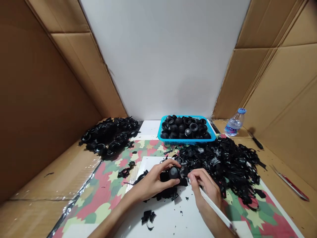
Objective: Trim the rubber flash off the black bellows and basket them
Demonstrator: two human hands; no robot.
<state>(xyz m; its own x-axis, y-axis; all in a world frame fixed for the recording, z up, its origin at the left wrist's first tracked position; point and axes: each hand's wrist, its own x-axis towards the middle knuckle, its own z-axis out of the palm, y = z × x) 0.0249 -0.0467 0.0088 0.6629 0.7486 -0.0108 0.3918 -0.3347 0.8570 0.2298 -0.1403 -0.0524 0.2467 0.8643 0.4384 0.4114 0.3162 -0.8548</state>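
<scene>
Black round cap (174, 173) sits pinched in the left hand (158, 180); right hand's (206, 190) gripping a white-handled tool (215, 207), lower middle of the frame.

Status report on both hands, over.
Left hand gripping round black part. Right hand holding white-handled tool beside it. Black scraps crowd the work area.

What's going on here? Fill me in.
A person's left hand holds a round black part, while the right hand grips a slim white tool beside it; its tip is too hard to make out. Similar parts fill a blue basket at the back. A large heap of black scraps lies to the right, and another dark pile to the left. A bottle stands near the basket.
</scene>
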